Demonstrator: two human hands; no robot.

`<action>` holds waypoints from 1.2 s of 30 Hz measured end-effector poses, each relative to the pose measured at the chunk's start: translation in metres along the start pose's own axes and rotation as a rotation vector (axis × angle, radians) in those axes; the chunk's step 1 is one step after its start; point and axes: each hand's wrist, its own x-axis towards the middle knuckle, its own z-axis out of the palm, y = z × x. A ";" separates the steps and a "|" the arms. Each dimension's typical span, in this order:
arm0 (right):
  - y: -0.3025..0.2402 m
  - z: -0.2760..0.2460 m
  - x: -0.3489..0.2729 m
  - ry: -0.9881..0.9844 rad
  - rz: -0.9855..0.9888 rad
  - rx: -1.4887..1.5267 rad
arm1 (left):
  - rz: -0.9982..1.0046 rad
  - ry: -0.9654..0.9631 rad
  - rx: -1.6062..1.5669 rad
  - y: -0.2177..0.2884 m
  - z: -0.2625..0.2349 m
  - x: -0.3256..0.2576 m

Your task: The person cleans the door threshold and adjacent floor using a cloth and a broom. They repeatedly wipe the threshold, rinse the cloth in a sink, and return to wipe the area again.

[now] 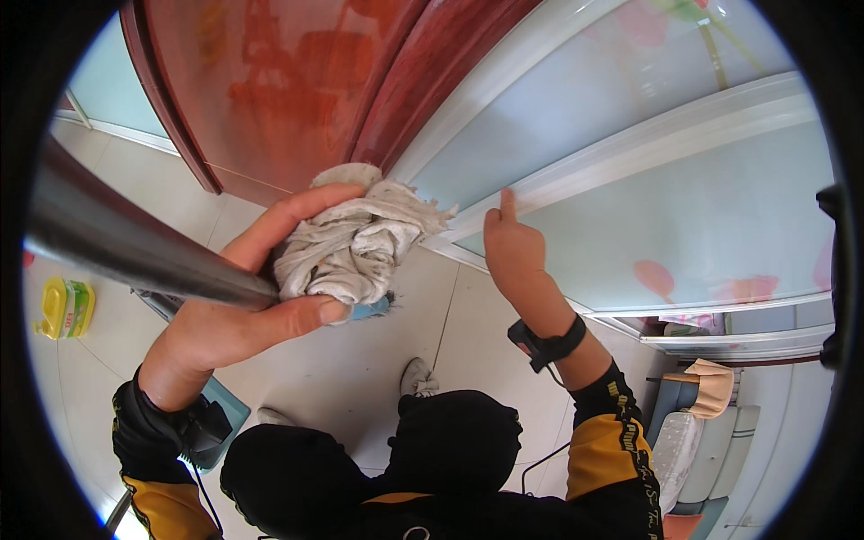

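Note:
A bunched, dirty off-white rag (346,238) is gripped in my left hand (238,328), fingers over its far side and thumb across its near side. A thick dark pole (148,238) comes in from the left and meets the rag inside that grip; whether the two are joined I cannot tell. Frayed blue bits show beneath and beside the rag. My right hand (517,243) holds nothing that I can see. Its index finger points away from me at the white frame (576,180) of a frosted glass panel and seems to touch it; the other fingers look curled.
Beyond the rag stands a glossy red-brown wooden door (261,90). A yellow jug (67,308) sits on the tiled floor (409,306) at left. Near my left forearm is a blue-green container (225,405). A sofa (724,454) with cloths lies at lower right.

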 end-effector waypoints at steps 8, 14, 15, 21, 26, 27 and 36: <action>0.020 0.006 -0.012 0.219 0.040 0.934 | -0.032 0.027 -0.037 -0.001 0.002 -0.002; 0.039 -0.002 -0.012 0.145 0.766 1.838 | 0.090 0.028 0.011 -0.008 0.001 0.001; 0.038 0.000 -0.010 0.158 0.766 1.788 | 0.065 0.038 0.005 -0.008 0.002 0.001; 0.031 0.015 -0.002 0.351 0.708 1.472 | 0.042 0.065 0.004 -0.008 0.004 0.000; 0.026 0.017 0.001 0.237 0.815 1.716 | 0.050 0.056 0.006 -0.007 0.004 0.002; 0.026 0.016 0.001 0.293 0.780 1.719 | 0.044 0.056 0.006 -0.007 0.004 0.001; 0.029 0.010 -0.001 0.216 0.768 1.791 | 0.050 0.052 0.006 -0.006 0.005 0.002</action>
